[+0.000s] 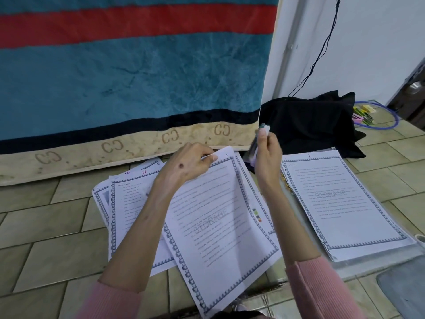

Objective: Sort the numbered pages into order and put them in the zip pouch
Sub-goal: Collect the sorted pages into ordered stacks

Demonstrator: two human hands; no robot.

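A printed page with a blue patterned border point(220, 226) is lifted by its top edge, pinched in my left hand point(190, 164). Under and left of it lies a loose pile of similar pages point(128, 210), some with red numbers at the top. At the right a second stack of pages point(342, 201) rests on a clear zip pouch point(377, 252) on the floor. My right hand point(268, 153) is raised between the two piles and grips a pen-like marker point(262, 132), partly blurred.
A teal, red and beige blanket point(138, 77) hangs just behind the pages. Black cloth point(308, 120) lies at the back right, with a blue hoop and coloured markers point(365, 116) beyond. A grey mat point(404, 293) sits at the lower right on the tiled floor.
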